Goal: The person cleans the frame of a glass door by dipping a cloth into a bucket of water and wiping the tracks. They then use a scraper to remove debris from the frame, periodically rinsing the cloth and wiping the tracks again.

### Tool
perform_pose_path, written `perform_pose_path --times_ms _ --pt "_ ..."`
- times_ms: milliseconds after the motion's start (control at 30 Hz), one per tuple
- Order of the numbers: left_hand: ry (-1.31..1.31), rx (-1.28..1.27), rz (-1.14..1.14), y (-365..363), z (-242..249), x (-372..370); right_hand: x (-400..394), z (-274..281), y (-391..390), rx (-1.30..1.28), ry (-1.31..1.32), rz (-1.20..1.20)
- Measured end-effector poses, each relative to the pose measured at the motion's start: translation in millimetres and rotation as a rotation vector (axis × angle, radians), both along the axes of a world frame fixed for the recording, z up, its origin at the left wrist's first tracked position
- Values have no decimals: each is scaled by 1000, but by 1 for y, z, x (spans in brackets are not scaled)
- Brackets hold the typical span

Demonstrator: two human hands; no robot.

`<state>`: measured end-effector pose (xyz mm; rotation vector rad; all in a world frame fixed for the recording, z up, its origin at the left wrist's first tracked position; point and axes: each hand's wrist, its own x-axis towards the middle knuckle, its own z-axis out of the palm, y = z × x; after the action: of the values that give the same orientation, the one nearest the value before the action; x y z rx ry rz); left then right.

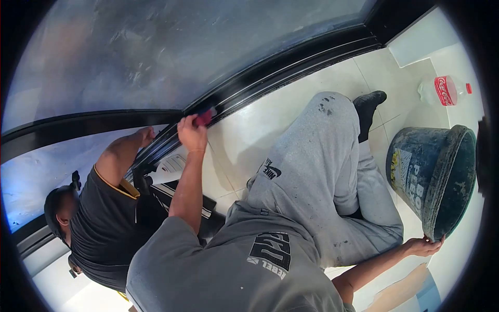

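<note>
I sit on a white tiled floor [249, 135] in grey trousers and a grey shirt. My left hand [191, 134] reaches out to the black window frame track [280, 73] and is closed around a small red object [204, 118], which is pressed against the track. My right hand [422, 246] is stretched out to the side and grips the lower rim of a dirty dark bucket [416, 171], which is tilted on its side with its mouth facing right. What the red object is, I cannot tell.
Another person in a black shirt [104, 223] crouches at the left, one hand [144, 136] on the same frame. A large glass pane [156, 47] fills the top. A clear plastic bottle with a red label [444, 91] lies by the wall. A brown cardboard piece [400, 291] lies near my right arm.
</note>
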<state>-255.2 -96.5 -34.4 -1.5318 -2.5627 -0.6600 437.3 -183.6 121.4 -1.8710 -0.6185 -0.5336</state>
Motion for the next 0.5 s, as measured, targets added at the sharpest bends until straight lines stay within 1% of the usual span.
perform_pose_path --times_ms 67,133,200,267,300,367,400,500 --pt "-10 131 -188 31 15 39 10 -4 -4 67 30 59" --pt "-88 219 -330 69 8 75 12 -7 -4 96 51 88" --pt "-113 142 -405 108 3 114 12 -6 -5 87 51 76" --pt "-86 56 -506 138 -18 140 18 -9 -10 -45 -35 19" --pt "-79 -39 -476 146 -26 149 22 -10 -14 -113 -75 -10" --pt "-54 -227 -413 158 -33 161 22 -8 -12 1 5 50" --pt "-44 -264 -402 154 -35 159 20 -9 -11 54 48 81" --pt "-2 -367 -360 136 -27 135 6 -4 -2 107 83 72"
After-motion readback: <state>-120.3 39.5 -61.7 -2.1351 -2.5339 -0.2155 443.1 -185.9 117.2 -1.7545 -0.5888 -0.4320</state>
